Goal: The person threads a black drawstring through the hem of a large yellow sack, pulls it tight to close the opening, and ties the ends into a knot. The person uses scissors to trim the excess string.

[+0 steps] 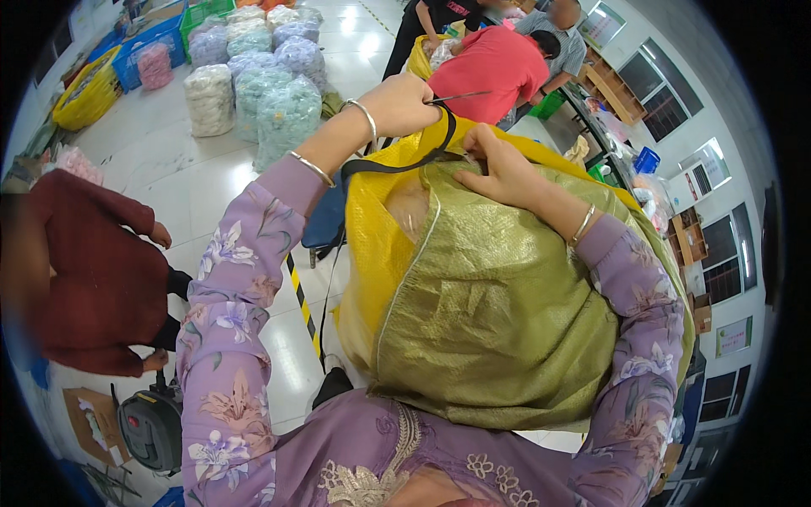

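A large olive-green woven sack (498, 304) fills the middle in front of me, bulging and creased. It lies inside or against a yellow woven bag (367, 253) with a black strap (397, 166); clear plastic (407, 209) shows between the two. My left hand (404, 105) is raised at the far side of the bag, its fingers closed round a thin dark needle-like rod (460, 95) that points right. At the sack's far edge my right hand (507, 171) rests on the green cloth, thumb and fingers pinching it. What lies under those fingertips is hidden.
Plastic-wrapped pastel bundles (279, 106) stand on the tiled floor at far left, near a blue crate (127, 68). A person in dark red (93, 270) is close at left, by a black machine (150, 431). Beyond the bag, a person in a red shirt (486, 72) bends over.
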A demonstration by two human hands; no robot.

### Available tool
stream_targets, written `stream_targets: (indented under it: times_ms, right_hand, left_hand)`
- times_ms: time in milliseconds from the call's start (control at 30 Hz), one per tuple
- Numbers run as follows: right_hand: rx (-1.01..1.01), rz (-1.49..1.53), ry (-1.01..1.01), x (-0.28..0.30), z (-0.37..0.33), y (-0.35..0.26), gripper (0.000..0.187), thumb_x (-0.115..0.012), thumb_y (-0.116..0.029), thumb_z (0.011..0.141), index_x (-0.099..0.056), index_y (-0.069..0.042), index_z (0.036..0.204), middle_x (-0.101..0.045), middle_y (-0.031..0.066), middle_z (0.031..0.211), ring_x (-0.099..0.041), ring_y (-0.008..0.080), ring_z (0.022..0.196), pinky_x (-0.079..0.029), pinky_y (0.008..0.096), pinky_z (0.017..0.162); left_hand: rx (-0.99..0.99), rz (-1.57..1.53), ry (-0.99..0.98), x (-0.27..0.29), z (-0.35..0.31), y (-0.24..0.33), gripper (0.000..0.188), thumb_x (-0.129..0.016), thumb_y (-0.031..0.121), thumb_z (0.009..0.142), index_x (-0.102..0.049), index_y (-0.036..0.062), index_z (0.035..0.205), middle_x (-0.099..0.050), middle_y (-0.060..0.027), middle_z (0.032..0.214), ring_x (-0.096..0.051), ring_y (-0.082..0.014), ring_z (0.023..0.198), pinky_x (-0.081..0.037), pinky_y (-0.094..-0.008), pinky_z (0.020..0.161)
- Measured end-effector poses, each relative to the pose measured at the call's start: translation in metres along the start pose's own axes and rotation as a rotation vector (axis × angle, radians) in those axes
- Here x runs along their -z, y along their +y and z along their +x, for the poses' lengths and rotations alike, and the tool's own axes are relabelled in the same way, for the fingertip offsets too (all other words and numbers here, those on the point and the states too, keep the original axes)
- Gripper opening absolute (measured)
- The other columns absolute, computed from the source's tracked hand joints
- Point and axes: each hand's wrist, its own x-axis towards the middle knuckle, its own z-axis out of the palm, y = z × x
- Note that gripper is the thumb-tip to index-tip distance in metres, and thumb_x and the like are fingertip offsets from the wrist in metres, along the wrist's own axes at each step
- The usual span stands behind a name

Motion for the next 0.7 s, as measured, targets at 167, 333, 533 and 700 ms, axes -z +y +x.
stream_targets:
  times_ms: [167,333,533,700]
  right_hand:
    - [0.108,0.034,-0.376,-0.017,0.022,0.04,0.035,-0.05,-0.032,0.091,-0.054,-0.004,0.111,-0.062,0.0151,0.106,-0.059,0.0321,0.097,-0.046,0.0377,0.082]
    - [-0.06,-0.156,-0.547,-0.006,0.057,0.033,0.04,-0.049,-0.028,0.089,-0.058,-0.006,0.121,-0.06,0.0152,0.121,-0.056,0.0297,0.111,-0.043,0.0386,0.092]
    - [-0.041,-0.293,-0.333,-0.06,0.055,0.003,0.038,-0.05,-0.027,0.087,-0.061,-0.005,0.116,-0.061,0.0159,0.119,-0.056,0.0308,0.108,-0.044,0.0394,0.09]
    - [-0.064,-0.354,-0.273,-0.074,0.033,-0.027,0.037,-0.05,-0.026,0.085,-0.064,-0.004,0.112,-0.062,0.0165,0.117,-0.057,0.0317,0.106,-0.045,0.04,0.089]
  left_hand:
    - [-0.053,-0.3,-0.009,-0.018,-0.021,0.026,0.025,-0.056,0.015,0.079,-0.053,-0.004,0.064,-0.043,-0.0027,0.051,-0.04,-0.0088,0.05,-0.035,-0.0298,0.047]
    - [-0.26,-0.128,0.024,-0.042,-0.011,0.046,0.025,-0.055,0.019,0.079,-0.056,-0.0051,0.07,-0.051,-0.0164,0.056,-0.042,-0.0203,0.05,-0.04,-0.0379,0.053]
    - [0.054,-0.193,0.072,-0.016,-0.055,0.027,0.02,-0.057,0.015,0.079,-0.055,-0.0001,0.066,-0.045,-0.0037,0.053,-0.042,-0.0138,0.046,-0.034,-0.0319,0.045]
    - [-0.065,-0.239,0.115,-0.007,-0.071,-0.007,0.016,-0.053,0.01,0.079,-0.05,0.0027,0.065,-0.041,0.0018,0.055,-0.037,-0.0099,0.044,-0.028,-0.0303,0.042]
